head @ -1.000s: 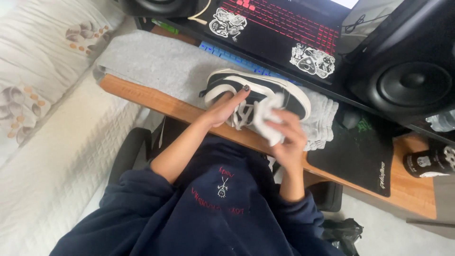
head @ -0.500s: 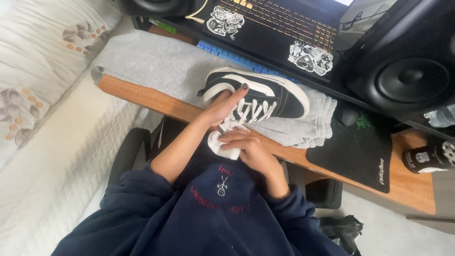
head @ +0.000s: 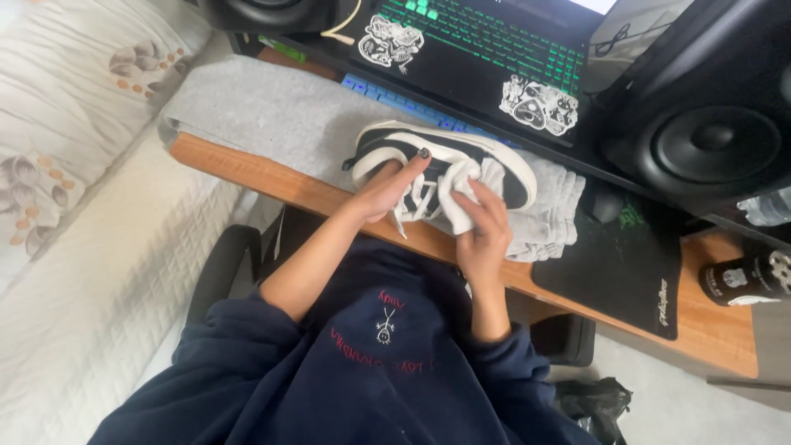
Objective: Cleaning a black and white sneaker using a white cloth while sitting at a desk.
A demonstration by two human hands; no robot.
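Our right hand (head: 482,231) closes its grip on a crumpled white cloth (head: 463,198) and presses it against the side of a black sneaker (head: 449,161), over the laces. Our left hand (head: 387,185) holds the heel end of the same shoe, its thumb laid along the dark upper, so both grips are full. We see the sneaker lying tilted on a folded grey towel (head: 272,111) at the near edge of the wooden table (head: 247,169), roughly in the middle of the scene.

Just beyond the shoe, on the far side, stands an open laptop (head: 486,45) with glowing green keys and two pale stickers on its black palm rest; a strip of blue shows between towel and laptop. To the right a large black speaker (head: 709,124) crowds the far corner, with a black mouse mat (head: 618,264) lying in front of it and a dark can (head: 746,280) lying on the wood at the far right. A second speaker (head: 264,10) sits at the far left. Left of the table lies a bed (head: 82,189) under a quilted pale cover with leaf prints.

We note the shoe's canvas-like upper, thick white rubber sole and flat white laces; the towel is soft and nubbly, the table smooth and warm-toned. Our dark blue sweatshirt (head: 362,363), with red embroidery, fills the near side.
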